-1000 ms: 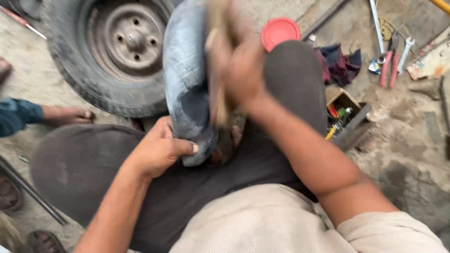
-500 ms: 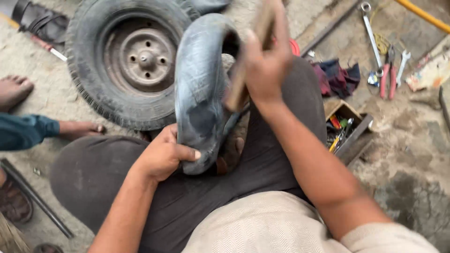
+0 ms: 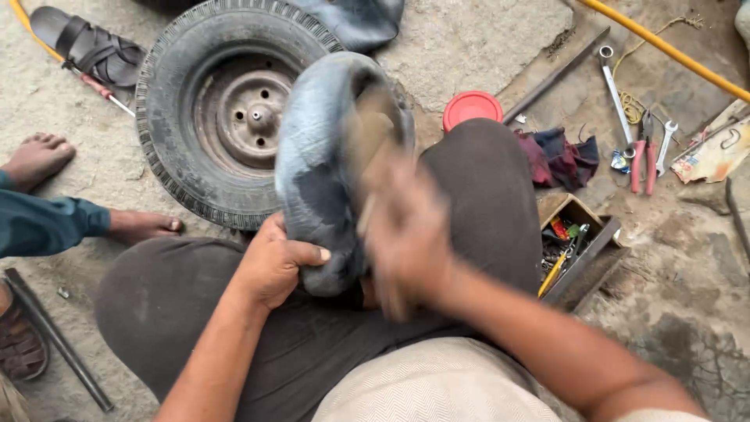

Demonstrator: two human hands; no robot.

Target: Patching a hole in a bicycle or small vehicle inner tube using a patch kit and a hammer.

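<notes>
A dark rubber inner tube (image 3: 316, 168) is draped over my lap between my knees in dark trousers. My left hand (image 3: 275, 262) grips the tube's lower end and pins it against my thigh. My right hand (image 3: 406, 234) is blurred with motion, closed around a brownish wooden tool (image 3: 366, 141) whose end lies against the tube's surface. What kind of tool it is cannot be made out through the blur.
A tyre on a steel wheel (image 3: 230, 109) lies on the ground ahead. Another person's bare feet (image 3: 39, 160) and a sandal (image 3: 90, 47) are at the left. A red lid (image 3: 472, 108), rag, spanners, pliers (image 3: 642, 156), yellow hose and a small open box of tools (image 3: 574, 242) lie at the right.
My right hand has come down from above the tube to just over my lap, dragging the wooden tool along the rubber. The left hand has kept its grip. The view has tilted slightly.
</notes>
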